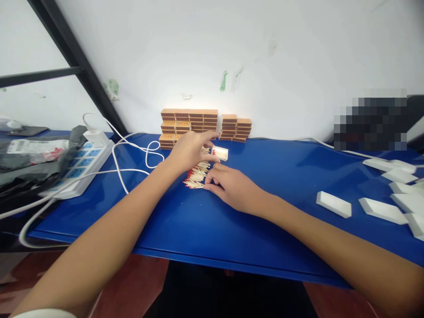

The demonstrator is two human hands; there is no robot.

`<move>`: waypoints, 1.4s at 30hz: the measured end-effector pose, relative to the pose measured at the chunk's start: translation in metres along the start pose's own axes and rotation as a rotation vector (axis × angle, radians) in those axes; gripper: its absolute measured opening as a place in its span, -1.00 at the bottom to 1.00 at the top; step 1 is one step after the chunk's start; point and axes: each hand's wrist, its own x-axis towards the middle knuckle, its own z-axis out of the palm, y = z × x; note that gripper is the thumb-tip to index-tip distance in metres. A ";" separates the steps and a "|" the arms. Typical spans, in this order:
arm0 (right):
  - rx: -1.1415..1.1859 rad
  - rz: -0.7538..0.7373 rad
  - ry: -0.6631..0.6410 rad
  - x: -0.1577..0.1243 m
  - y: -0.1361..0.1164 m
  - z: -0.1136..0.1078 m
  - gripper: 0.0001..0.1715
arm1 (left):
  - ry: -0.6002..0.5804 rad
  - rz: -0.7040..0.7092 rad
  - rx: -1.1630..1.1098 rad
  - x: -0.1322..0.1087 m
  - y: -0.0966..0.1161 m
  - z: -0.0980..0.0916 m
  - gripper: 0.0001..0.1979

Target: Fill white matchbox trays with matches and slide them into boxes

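My left hand [194, 150] is closed around the left end of a small white matchbox tray [224, 154], thumb and fingers gripping its sides. Some red-tipped matches lie inside the tray. Beneath and in front of that hand is a loose pile of matches [197, 175], red heads pointing mostly left. At the pile's right edge, my right hand [228, 185] has thumb and forefinger pinched together against the match ends. Whether matches are between those fingertips is too small to make out. Stacked brown matchboxes [198, 115] stand behind my left hand, which partly covers them.
A shorter matchbox stack [236, 128] stands by the wall. More white trays [334, 204] lie scattered at the right of the blue table [265, 168]. On the left are a power strip [82, 163], looping white cables [115, 154] and a grey plastic package [39, 150].
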 end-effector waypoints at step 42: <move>0.069 -0.084 0.052 -0.002 -0.002 0.006 -0.94 | 0.051 -0.058 -0.103 0.000 0.003 0.003 -0.31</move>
